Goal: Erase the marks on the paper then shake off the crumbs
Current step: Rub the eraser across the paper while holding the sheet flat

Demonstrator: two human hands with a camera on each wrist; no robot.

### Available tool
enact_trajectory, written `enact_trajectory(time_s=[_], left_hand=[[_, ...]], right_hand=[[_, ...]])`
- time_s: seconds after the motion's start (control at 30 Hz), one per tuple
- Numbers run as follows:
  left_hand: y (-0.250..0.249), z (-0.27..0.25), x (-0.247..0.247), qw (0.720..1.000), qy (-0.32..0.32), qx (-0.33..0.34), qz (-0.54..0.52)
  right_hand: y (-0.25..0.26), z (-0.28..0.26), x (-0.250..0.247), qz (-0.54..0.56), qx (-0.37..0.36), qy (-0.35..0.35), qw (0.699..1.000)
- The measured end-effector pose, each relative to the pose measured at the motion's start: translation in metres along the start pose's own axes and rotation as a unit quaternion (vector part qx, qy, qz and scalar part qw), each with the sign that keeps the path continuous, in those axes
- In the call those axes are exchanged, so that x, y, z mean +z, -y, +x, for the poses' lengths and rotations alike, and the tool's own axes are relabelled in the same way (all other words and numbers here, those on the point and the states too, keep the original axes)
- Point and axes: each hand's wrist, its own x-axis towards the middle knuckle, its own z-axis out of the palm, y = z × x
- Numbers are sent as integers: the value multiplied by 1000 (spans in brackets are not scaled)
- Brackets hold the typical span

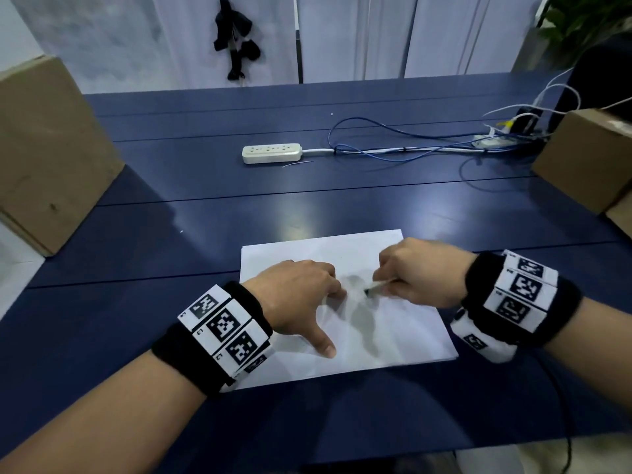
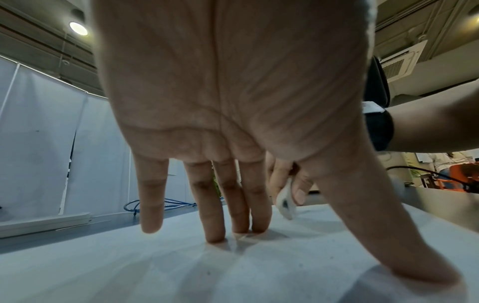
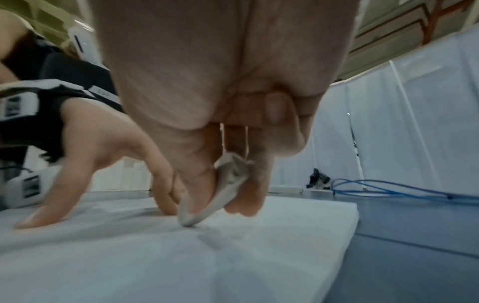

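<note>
Erasing step: right hand (image 1: 415, 273) pinches worn white eraser (image 3: 223, 193), tip on white paper sheet (image 1: 393, 336) at blue desk's near edge; left hand (image 1: 297, 299), fingers spread flat, pins sheet. Next, likely: finish rubbing, lift sheet, shake crumbs.

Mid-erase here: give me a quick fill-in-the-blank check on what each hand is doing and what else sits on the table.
1. The right hand pinches a worn white ____.
2. The left hand presses straight fingers on the ____ to hold it still.
3. Far across the blue table lies a white power ____.
4. A cardboard ____ stands at each side of the table.

Missing words: eraser; paper; strip; box
</note>
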Motion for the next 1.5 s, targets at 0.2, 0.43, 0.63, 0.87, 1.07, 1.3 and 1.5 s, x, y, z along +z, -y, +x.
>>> enact_trajectory(time_s=[0.2, 0.43, 0.63, 0.87, 1.07, 1.3, 1.5], left_hand=[[0, 0, -1, 1000, 10, -9, 7], [-2, 0, -3, 1000, 5, -6, 1], [-3, 0, -2, 1000, 7, -13, 3], [-5, -1, -4, 1000, 5, -12, 7], [-5, 0, -4, 1000, 7, -14, 12], [-6, -1, -5, 1000, 6, -14, 12], [-6, 0, -6, 1000, 9, -14, 18]], right_hand=[[22, -30, -1, 120, -103, 88, 983], [-5, -5, 4, 5, 16, 1, 1000], [19, -37, -2, 121, -92, 70, 986], [-7, -5, 1, 28, 9, 9, 1000], [13, -32, 0, 131, -88, 82, 984], [-8, -12, 3, 43, -2, -11, 999], [7, -30, 2, 139, -74, 85, 984]])
